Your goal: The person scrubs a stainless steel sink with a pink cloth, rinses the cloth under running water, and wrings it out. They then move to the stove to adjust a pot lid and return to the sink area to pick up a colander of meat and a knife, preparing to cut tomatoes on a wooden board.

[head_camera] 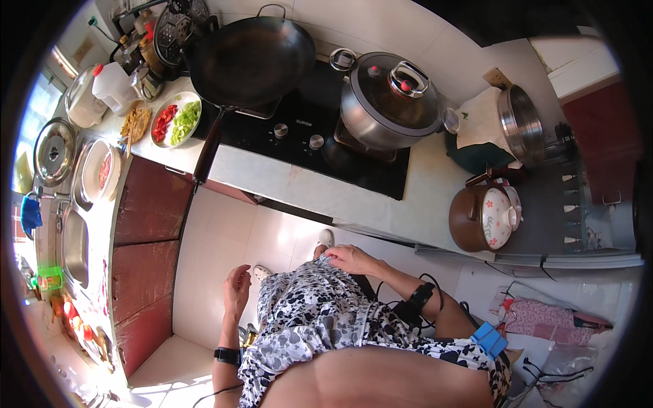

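My left hand (pixel 237 289) hangs in the air over the floor, fingers loosely curled, holding nothing visible. My right hand (pixel 352 259) is against the front of a black-and-white patterned garment (pixel 301 296); its fingertips touch the cloth, and whether they grip it is unclear. Beyond the hands, a black wok (pixel 250 58) with a long dark handle sits at the left of a black glass cooktop (pixel 301 133). A lidded steel pot (pixel 390 102) stands on the right burner. Left of the wok, a white plate (pixel 176 138) holds chopped red and green vegetables.
A sink (pixel 76 247) lies in the left counter, with a bowl of reddish food (pixel 104 171) above it. A brown pot with a floral lid (pixel 472 219) stands at the right counter's edge. The wok handle (pixel 206 153) juts past the counter edge. Bags (pixel 546 319) lie at right.
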A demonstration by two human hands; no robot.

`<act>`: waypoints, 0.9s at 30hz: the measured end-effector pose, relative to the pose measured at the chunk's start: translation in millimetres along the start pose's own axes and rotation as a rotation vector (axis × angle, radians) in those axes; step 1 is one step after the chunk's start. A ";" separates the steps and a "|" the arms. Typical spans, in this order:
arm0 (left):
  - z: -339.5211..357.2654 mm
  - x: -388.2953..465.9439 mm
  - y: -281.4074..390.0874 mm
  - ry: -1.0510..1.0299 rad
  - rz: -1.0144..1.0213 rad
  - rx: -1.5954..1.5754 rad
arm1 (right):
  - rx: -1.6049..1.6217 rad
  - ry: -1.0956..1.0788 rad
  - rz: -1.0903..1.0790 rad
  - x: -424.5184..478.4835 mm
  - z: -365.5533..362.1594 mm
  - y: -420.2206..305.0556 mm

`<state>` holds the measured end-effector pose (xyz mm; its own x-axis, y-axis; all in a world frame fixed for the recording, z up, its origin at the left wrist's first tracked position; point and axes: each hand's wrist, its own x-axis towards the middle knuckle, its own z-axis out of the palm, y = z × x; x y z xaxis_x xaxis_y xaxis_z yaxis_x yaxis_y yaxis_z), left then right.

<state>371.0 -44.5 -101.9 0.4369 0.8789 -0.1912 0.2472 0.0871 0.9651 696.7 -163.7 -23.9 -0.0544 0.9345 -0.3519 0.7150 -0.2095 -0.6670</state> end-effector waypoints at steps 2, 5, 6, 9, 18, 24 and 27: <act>-21.0 -6.5 -11.8 0.016 -0.015 -0.012 | -0.054 -0.009 -0.036 12.6 18.1 -5.8; -62.0 -18.9 -29.4 0.019 -0.045 0.008 | -0.076 -0.021 -0.075 34.7 58.3 -17.3; -72.7 -22.5 -34.3 0.017 -0.033 0.007 | -0.112 -0.044 -0.073 40.8 64.6 -28.9; -103.9 -33.5 -55.4 0.046 -0.047 0.012 | -0.197 -0.120 -0.041 56.6 84.7 -60.9; -167.8 -37.7 -57.2 0.183 -0.194 -0.237 | -0.146 -0.223 -0.055 99.4 89.4 -117.3; -197.0 -46.7 -32.3 0.379 -0.202 -0.233 | -0.170 -0.259 -0.269 147.9 89.4 -146.2; -203.1 -58.8 -20.2 0.465 -0.182 -0.249 | -0.100 -0.292 -0.285 181.1 89.4 -160.9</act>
<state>164.7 -2.8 -73.8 -0.0359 0.9487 -0.3143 0.0465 0.3157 0.9477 509.4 13.6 -39.0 -0.4452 0.8269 -0.3437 0.7063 0.0883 -0.7023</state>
